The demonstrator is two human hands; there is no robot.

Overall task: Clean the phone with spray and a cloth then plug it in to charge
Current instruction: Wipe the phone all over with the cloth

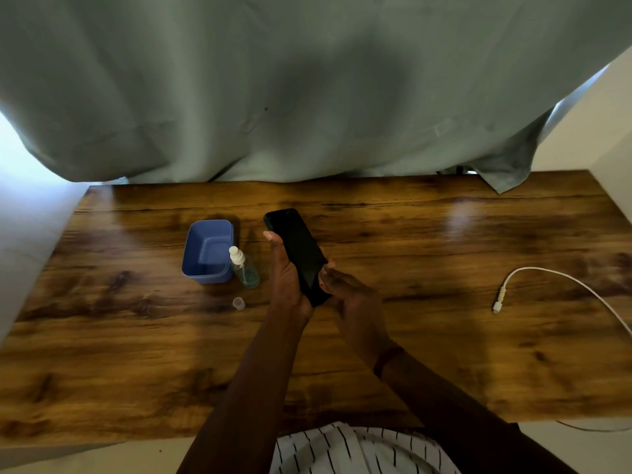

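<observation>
A black phone is held above the middle of the wooden table, screen up, tilted away to the upper left. My left hand grips its left edge and lower end. My right hand touches the phone's lower right edge with its fingertips. A clear spray bottle with a white nozzle stands just left of my left hand. Its small clear cap lies on the table in front of it. A white charging cable lies at the right, its plug end pointing toward me. No cloth is visible.
A blue plastic tub stands empty next to the spray bottle on its left. A grey-green curtain hangs along the table's far edge. Walls close in on both sides of the table.
</observation>
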